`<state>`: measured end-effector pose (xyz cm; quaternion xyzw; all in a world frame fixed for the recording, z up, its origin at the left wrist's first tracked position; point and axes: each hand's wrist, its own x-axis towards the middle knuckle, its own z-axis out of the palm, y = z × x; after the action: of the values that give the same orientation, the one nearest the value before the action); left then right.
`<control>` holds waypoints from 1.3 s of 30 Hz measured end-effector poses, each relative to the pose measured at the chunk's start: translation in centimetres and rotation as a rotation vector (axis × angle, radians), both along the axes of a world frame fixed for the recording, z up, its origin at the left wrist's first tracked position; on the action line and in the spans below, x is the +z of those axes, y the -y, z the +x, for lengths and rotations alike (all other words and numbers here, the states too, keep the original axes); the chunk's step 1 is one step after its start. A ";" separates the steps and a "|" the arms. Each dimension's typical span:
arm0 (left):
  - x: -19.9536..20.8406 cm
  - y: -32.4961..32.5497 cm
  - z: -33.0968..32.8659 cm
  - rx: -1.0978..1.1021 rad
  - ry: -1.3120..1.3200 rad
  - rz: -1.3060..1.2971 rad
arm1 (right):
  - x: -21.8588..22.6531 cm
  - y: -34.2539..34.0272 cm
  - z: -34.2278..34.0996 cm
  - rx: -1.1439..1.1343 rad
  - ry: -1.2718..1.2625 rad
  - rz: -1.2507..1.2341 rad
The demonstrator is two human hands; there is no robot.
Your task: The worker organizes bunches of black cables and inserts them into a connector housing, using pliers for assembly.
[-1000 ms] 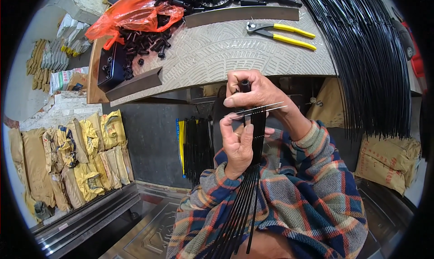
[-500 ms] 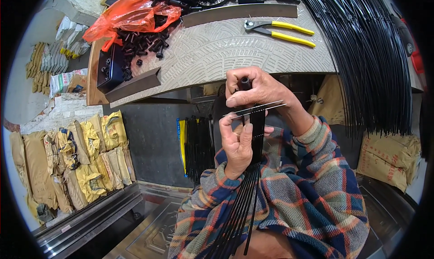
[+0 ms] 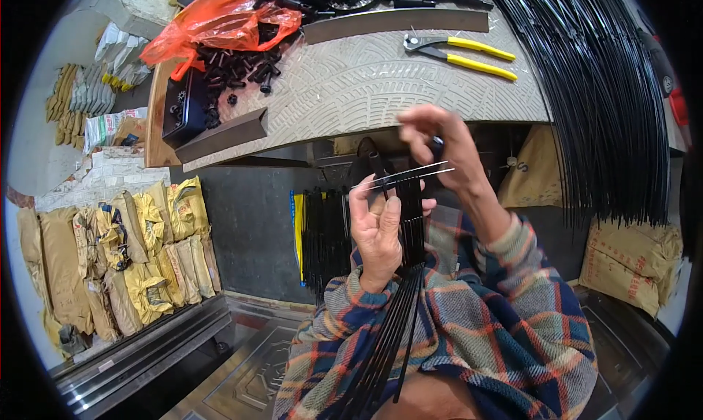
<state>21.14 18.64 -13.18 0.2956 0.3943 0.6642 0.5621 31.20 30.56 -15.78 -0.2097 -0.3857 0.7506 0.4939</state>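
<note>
left hand (image 3: 377, 244) grips thin black rods (image 3: 402, 303), likely light, springy, best held where bunched; right hand (image 3: 443, 143) half-open, seemingly empty.

Toward six o'clock, rods (image 3: 388, 321) are black; the plaid garment (image 3: 505, 332) mixes navy, grey and orange. At one, pliers (image 3: 476, 65) have yellow handles; at eleven, a bag (image 3: 212, 24) is orange-red.

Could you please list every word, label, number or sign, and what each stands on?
I won't copy wording; print shows here:
Brown paper package, lower right: red characters, too small to read.
Brown sack, right of centre: a dark letter-like mark.
White bag, far left: coloured print, too blurred to read.
Yellow-handled pliers, held black rods: none I can make out.
</note>
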 end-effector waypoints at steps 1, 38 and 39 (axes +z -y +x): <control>-0.1 -0.1 -0.1 0.052 -0.012 -0.009 | -0.4 1.3 0.4 -0.029 -0.060 -0.014; 0.2 -0.4 -5.4 0.051 -0.282 -0.044 | 2.7 6.8 -1.6 -0.002 0.358 0.132; 0.6 -0.5 -5.1 0.049 -0.248 -0.014 | 2.8 6.9 -1.6 0.005 0.354 0.107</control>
<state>16.05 19.19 -12.61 0.3620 0.4725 0.6332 0.4948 29.64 23.65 -12.97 -0.3111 -0.5066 0.6813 0.4270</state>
